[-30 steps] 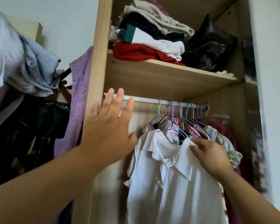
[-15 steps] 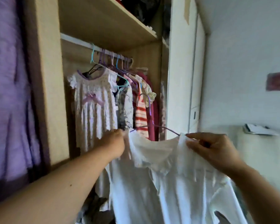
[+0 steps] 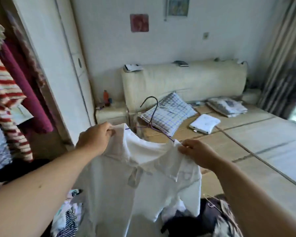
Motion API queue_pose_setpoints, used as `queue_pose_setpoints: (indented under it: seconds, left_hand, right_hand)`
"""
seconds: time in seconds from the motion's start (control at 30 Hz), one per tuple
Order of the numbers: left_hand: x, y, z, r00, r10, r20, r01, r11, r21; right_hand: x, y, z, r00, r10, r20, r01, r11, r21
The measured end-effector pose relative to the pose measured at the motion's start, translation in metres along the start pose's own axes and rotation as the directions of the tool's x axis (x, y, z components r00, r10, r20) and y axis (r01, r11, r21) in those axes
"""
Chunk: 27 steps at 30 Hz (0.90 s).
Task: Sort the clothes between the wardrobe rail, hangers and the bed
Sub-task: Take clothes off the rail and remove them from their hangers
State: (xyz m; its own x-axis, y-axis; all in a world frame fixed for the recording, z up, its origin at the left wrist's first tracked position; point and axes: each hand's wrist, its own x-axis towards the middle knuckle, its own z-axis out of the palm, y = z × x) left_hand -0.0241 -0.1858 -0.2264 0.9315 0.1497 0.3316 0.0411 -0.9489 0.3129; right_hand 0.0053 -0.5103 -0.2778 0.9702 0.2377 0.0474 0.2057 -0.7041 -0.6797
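Seen from my remote station: the left hand (image 3: 96, 135) and right hand (image 3: 195, 151) hold a white collared shirt (image 3: 135, 185) up by its shoulders, the fingers of each curled and pinching the fabric. The shirt sits on a purple wire hanger (image 3: 156, 106) whose hook rises above the collar, between the wardrobe (image 3: 46, 57) at left and the bed (image 3: 246, 142) ahead. A checked pillow (image 3: 169, 115) lies on the bed behind the hook, a red-and-white striped garment (image 3: 5, 93) hangs in the wardrobe, and mixed clothes (image 3: 68, 218) lie heaped below the shirt.
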Motion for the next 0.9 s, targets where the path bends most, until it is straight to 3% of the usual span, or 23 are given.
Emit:
queue_pose_setpoints:
  seconds: [0.2, 0.47, 0.67, 0.9]
  left_hand:
    - [-0.011, 0.108, 0.100, 0.940, 0.196, 0.278, -0.178, 0.980, -0.086]
    - [-0.041, 0.264, 0.237, 0.776, 0.396, 0.491, -0.329, 0.918, -0.220]
    - [-0.048, 0.325, 0.338, 0.660, 0.395, 0.639, -0.331, 0.917, -0.224]
    - [-0.058, 0.347, 0.443, 0.588, 0.288, 0.756, -0.344, 0.935, -0.088]
  right_hand:
    - [-0.104, 0.112, -0.032, 0.932, 0.362, -0.029, -0.361, 0.932, 0.037]
    - [-0.201, 0.252, -0.095, 0.725, 0.681, -0.103, -0.676, 0.733, 0.078]
    - [-0.219, 0.345, -0.093, 0.626, 0.777, -0.065, -0.765, 0.628, 0.144]
    - [-0.195, 0.440, -0.045, 0.506, 0.854, -0.121, -0.849, 0.518, 0.109]
